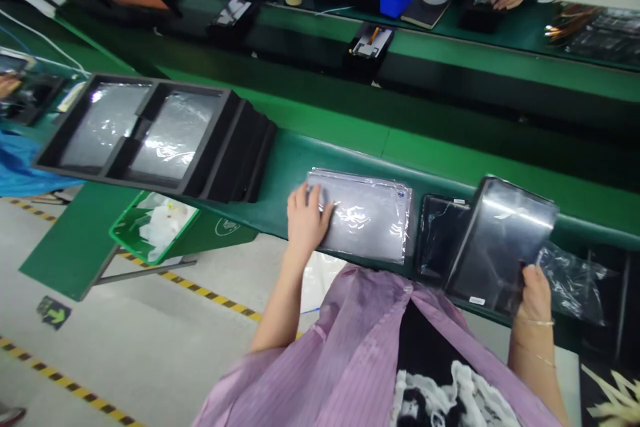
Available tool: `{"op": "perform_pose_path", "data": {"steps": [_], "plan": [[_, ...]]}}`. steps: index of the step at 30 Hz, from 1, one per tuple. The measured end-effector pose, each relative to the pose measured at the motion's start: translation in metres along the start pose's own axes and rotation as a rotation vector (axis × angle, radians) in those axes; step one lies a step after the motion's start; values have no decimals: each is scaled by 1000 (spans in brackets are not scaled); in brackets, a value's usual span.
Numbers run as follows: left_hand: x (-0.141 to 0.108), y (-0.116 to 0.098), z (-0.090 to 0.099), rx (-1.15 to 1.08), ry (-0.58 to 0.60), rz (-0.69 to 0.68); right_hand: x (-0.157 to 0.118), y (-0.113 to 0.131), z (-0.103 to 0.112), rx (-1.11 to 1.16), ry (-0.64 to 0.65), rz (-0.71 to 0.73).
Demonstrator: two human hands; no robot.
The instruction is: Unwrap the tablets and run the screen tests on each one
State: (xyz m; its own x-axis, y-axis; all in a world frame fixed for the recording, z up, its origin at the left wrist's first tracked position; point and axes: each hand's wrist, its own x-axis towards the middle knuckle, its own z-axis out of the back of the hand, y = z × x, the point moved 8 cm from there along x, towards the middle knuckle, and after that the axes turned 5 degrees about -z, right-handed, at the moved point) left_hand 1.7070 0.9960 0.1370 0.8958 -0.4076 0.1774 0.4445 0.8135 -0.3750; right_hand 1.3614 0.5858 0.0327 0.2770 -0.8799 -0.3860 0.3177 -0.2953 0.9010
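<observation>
- I see my left hand point(306, 220) lying palm down, fingers spread, at the left end of the film-wrapped panels point(367, 217); it isn't closed around them.
- My right hand point(536, 293) grips the dark panel point(503, 240) by its lower right edge, tilted up.
- That held panel's long axis runs away from the body, top leaning right; the wrapped panels lie to its left, long axis side to side, so the two sit roughly crosswise.
- Between them, another dark panel point(437, 230) lies flat, partly covered, nearer my right hand.
- Beyond the right hand, a crumpled clear bag point(575, 283); far left, the black tray point(217, 153).
</observation>
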Motion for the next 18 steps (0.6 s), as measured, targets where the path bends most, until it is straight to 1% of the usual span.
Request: {"op": "perform_pose_path", "data": {"steps": [1,2,3,4,5,7,8,9,10,12,14,16,18], "plan": [[5,10,-3,42,27,26,3,-13,22,37,-53,-14],[8,14,-7,71,73,18,5,-24,42,61,-106,-19],[9,9,-11,91,134,-33,6,-33,61,76,-153,-17],[6,-4,-17,101,212,-128,6,-40,77,82,-193,-9],[0,-24,-24,100,305,-259,5,-46,91,73,-231,-3],[-24,-68,-39,84,482,-532,4,-56,113,43,-286,-10],[-36,-85,-44,86,533,-621,4,-61,120,27,-299,-29],[-45,-98,-48,96,554,-672,4,-66,125,12,-306,-55],[-51,-106,-51,112,548,-690,5,-71,129,-1,-303,-83],[-55,-113,-56,106,506,-686,9,-78,130,-33,-281,-123],[-57,-113,-57,23,500,-693,16,-82,128,-77,-246,-134],[-54,-112,-50,-70,503,-701,26,-82,126,-120,-224,-128],[-45,-114,-33,-133,489,-705,40,-81,126,-167,-197,-119]]}}
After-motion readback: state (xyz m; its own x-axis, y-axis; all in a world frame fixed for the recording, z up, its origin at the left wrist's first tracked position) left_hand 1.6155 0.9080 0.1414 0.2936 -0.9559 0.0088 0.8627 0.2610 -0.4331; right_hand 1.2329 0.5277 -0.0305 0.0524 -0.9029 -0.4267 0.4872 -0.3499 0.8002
